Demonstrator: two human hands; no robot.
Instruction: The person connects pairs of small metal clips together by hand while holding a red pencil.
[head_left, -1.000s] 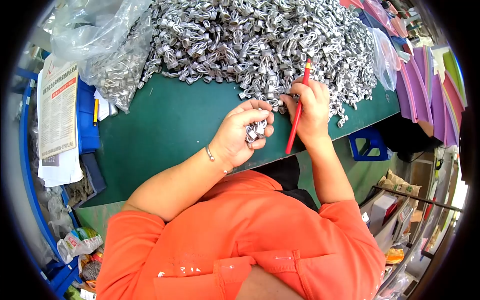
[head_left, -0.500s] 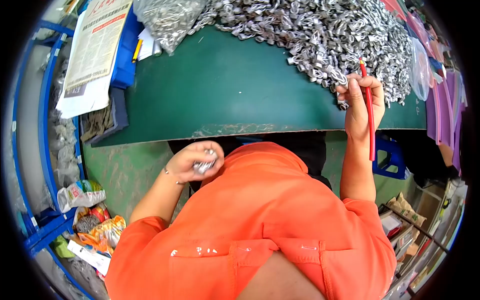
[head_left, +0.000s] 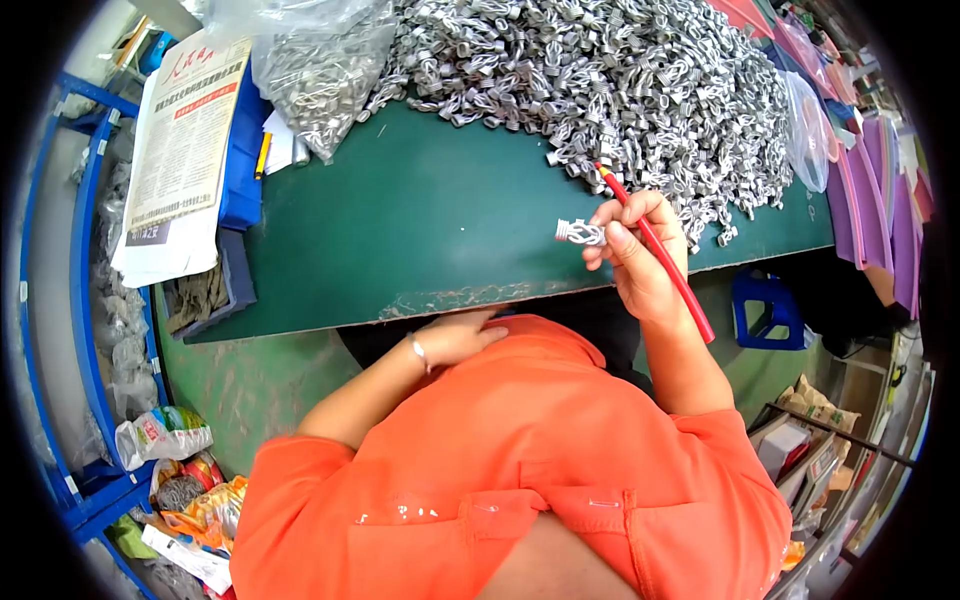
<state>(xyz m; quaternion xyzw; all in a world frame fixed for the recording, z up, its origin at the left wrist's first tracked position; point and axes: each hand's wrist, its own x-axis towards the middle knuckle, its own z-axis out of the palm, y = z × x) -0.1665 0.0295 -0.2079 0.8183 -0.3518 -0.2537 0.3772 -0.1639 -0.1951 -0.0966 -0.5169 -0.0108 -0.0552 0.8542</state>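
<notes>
My right hand is closed above the front of the green table. Its fingertips pinch a small silver threaded cap with white loops, and a red pencil lies slantwise in the same grip, tip toward the pile. Behind it spreads a large heap of similar silver looped pieces. My left hand is low against the orange shirt, below the table's front edge. Its fingers are partly hidden, so whether they hold anything does not show.
The green table carries a plastic bag of silver pieces, a newspaper over a blue bin, and a yellow pen. A grey box sits at the left corner. A blue stool stands right; blue shelving lines the left.
My right hand has moved left from the heap's edge, with the looped cap and red pencil in it. My left hand, which held silver pieces, has moved right and in against the shirt.
</notes>
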